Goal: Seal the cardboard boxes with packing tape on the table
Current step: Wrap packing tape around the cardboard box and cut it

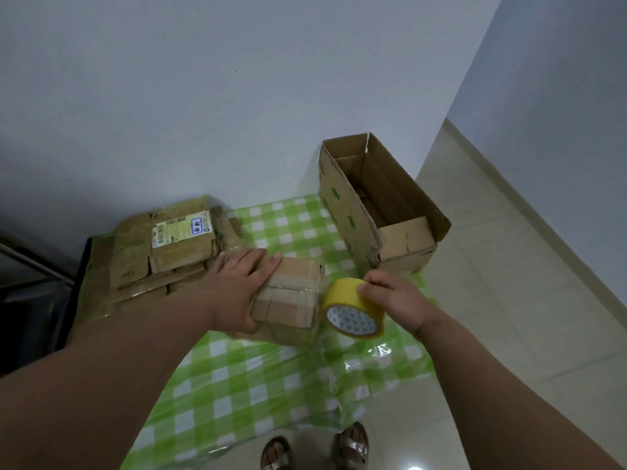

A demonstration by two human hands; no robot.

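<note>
Boxes: one (288,293) held, one (380,201) open (unsealed).

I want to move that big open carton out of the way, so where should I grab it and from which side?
Judging by its pose, take the open carton by its two long walls near the rim, coming down from above. Its top is open with flaps upright, so fingers can hook over each wall. The right hand would first have to put down the tape roll.
</note>
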